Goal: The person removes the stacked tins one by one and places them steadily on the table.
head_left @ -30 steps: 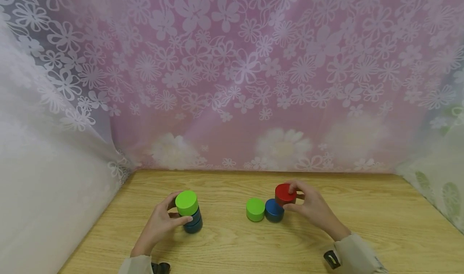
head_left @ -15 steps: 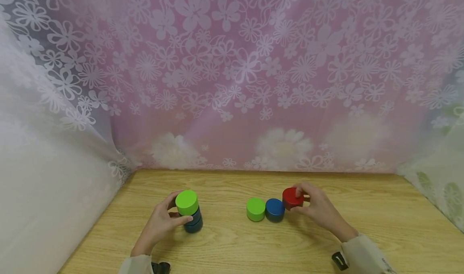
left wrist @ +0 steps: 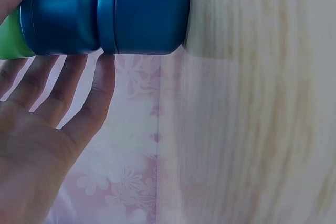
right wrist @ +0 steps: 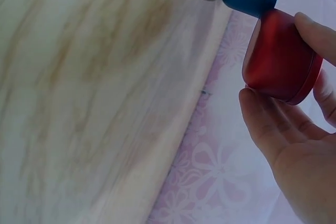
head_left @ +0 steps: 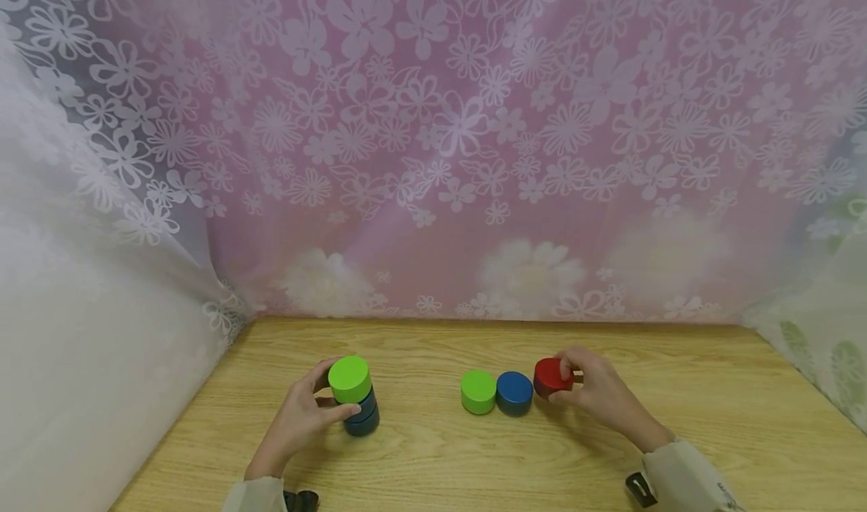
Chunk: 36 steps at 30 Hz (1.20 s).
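Observation:
At the left of the head view, my left hand [head_left: 298, 422] grips a stack of small round tins with thumb and fingers on either side. A green tin [head_left: 350, 379] tops the stack, above two blue tins [left wrist: 149, 11], the lowest standing on the table. My right hand [head_left: 603, 399] pinches a red tin [head_left: 552, 378] between thumb and fingers. In the right wrist view the red tin [right wrist: 281, 56] is tilted and slightly above the tabletop, close beside a single blue tin [head_left: 514, 393]. Left of that blue tin stands another green tin [head_left: 478, 391].
The wooden table [head_left: 433, 467] carries all the tins. Behind it hangs a pink flowered curtain [head_left: 433, 158], with pale cloth [head_left: 81, 331] along the left and more at the right. Bare wood lies between the stack and the single green tin.
My right hand has carried the red tin right and down, from partly over the single blue tin to beside it. The left hand and its stack stay put.

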Motion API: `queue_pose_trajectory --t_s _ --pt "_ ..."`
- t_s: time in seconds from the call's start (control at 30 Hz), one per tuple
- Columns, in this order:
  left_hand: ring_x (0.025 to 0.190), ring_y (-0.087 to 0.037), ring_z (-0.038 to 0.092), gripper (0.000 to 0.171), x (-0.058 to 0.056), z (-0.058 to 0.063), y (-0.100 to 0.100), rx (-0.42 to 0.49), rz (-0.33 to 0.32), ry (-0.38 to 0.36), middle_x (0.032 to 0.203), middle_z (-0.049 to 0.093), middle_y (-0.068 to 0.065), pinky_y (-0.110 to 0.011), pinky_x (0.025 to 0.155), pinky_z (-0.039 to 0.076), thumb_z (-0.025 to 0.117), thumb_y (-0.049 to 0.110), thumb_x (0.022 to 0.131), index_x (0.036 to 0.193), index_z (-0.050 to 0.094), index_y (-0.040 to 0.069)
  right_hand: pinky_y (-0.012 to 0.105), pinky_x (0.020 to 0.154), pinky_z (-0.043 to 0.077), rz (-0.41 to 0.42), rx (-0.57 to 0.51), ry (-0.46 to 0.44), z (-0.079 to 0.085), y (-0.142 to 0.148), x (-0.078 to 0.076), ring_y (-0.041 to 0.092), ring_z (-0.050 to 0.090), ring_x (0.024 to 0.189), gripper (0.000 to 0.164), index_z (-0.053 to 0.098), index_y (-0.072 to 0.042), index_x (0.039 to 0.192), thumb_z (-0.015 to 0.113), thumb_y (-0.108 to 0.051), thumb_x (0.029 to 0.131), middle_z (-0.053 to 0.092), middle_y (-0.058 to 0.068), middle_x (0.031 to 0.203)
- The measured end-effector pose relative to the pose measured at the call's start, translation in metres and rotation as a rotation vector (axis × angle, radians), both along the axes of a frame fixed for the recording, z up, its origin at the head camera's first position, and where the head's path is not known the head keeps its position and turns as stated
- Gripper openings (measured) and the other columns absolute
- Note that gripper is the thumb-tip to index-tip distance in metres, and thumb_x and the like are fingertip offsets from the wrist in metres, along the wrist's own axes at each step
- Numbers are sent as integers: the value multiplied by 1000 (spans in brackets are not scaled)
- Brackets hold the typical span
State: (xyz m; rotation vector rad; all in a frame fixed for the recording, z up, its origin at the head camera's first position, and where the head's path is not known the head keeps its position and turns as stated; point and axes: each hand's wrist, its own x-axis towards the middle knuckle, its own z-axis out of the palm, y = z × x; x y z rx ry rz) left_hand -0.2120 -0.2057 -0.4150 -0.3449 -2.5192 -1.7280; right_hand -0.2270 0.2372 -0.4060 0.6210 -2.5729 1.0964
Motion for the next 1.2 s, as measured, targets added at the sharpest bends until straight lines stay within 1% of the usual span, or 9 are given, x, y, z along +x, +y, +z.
queue_pose_trajectory --t_s 0.13,0.23,0.37,0.5,0.7,0.87,1.03,1.13,1.2 --pt "121 -33 59 71 0 0 0 2 9 -1 130 63 -14 -39 89 57 86 5 81 143 52 3 38 73 60 5 3 -27 -2 2 -1 41 64 102 51 44 -11 73 90 8 67 67 17 108" --pt "121 -34 59 71 0 0 0 -1 13 -1 130 63 -14 -40 89 57 86 4 80 143 52 3 37 73 60 14 9 -41 -5 2 -1 37 64 98 50 44 -12 73 91 5 67 66 14 105" --pt "121 -33 59 71 -1 0 0 -4 14 -5 130 63 -14 -40 89 57 86 4 80 143 52 3 36 72 59 36 25 -61 -8 3 -2 30 62 94 49 45 -12 73 91 3 68 64 11 102" --pt "121 -33 59 71 -1 0 0 -6 12 0 130 63 -14 -40 89 57 87 5 80 143 52 3 35 72 58 61 41 -90 -10 3 -3 28 61 92 47 44 -11 73 90 1 70 64 8 100" --pt "121 -34 59 72 -1 0 0 -1 19 -1 131 63 -14 -42 89 57 87 4 80 142 52 2 33 72 55 66 90 -152 -10 4 -4 23 61 90 45 46 -11 70 90 -4 73 64 5 99" --pt "122 -35 59 72 -3 -1 -1 -6 14 15 131 62 -15 -41 89 57 87 4 79 142 52 1 30 69 53 88 117 -158 -9 4 -4 20 60 86 41 48 -11 70 89 -6 75 65 4 100" --pt "121 -35 59 71 -4 -2 -1 -12 7 27 130 63 -15 -40 88 57 87 4 79 142 53 2 32 71 55 124 121 -170 -5 6 -4 21 60 88 37 51 -11 72 87 -7 77 65 7 103" --pt "120 -34 59 71 -3 -3 -1 -3 3 16 130 63 -14 -41 89 57 87 4 79 142 53 3 39 74 58 132 115 -194 -2 8 -4 28 64 93 33 53 -10 75 86 -8 80 66 14 109" --pt "120 -34 59 71 -2 -4 -1 5 -6 14 130 63 -14 -42 89 57 87 4 80 142 53 3 44 77 58 119 104 -213 1 9 -4 33 65 97 29 56 -9 79 85 -9 82 66 20 113"
